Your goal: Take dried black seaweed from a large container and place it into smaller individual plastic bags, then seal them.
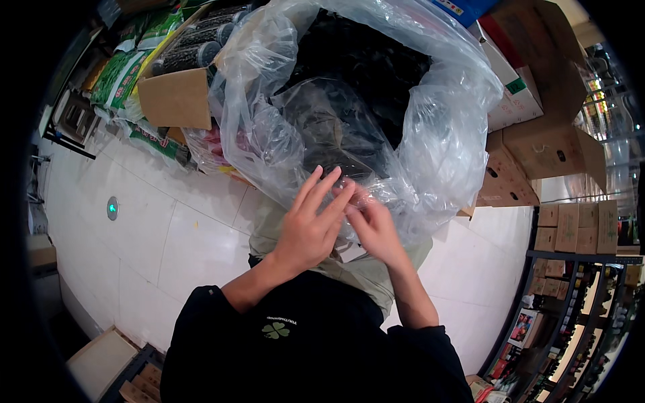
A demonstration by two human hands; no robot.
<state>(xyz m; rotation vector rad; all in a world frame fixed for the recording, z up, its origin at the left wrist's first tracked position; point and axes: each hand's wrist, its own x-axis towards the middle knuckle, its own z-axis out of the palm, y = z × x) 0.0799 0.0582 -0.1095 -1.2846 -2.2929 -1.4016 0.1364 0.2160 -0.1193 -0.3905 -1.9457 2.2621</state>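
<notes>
A large clear plastic liner bag (443, 136) stands wide before me, its rim folded outward, with dark, glossy contents (358, 55) inside. A smaller clear plastic bag (327, 116) lies over the near side of the opening, its near end at my fingers. My left hand (315, 226) is over this end, fingers spread and extended, palm down. Close beside it, my right hand (372, 221) has thumb and fingers pinched on the thin clear plastic. The fingertips of both hands nearly meet and partly overlap, so the exact hold is hidden.
On the left are an open cardboard box (175, 98) with clear jars (194, 55) and green printed packets (118, 78). Cardboard boxes (509, 171) stand on the right, above a stocked shelf (564, 302). A round green floor light (113, 208) is set in the tiles.
</notes>
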